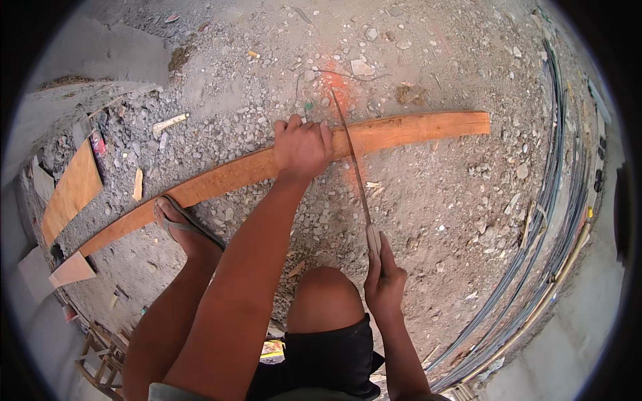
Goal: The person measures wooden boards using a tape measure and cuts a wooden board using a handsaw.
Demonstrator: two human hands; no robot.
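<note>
A long reddish-brown wooden plank [414, 130] lies across the gravel, slanting from the lower left up to the right. My left hand [302, 148] is closed over its far edge near the middle, pressing on it. In my right hand [386, 277] is the pale handle of a handsaw [359, 179]. Its narrow blade crosses the plank just right of my left hand, with the tip pointing away past the far edge. My sandalled foot [175, 219] rests on the plank's left part.
Orange-red dust [338, 81] colours the ground beyond the blade. At left are a concrete block [110, 57] and a plywood offcut [72, 190]. Along the right run long dark rods [545, 207] beside a wall. Stones and wood scraps litter the dirt.
</note>
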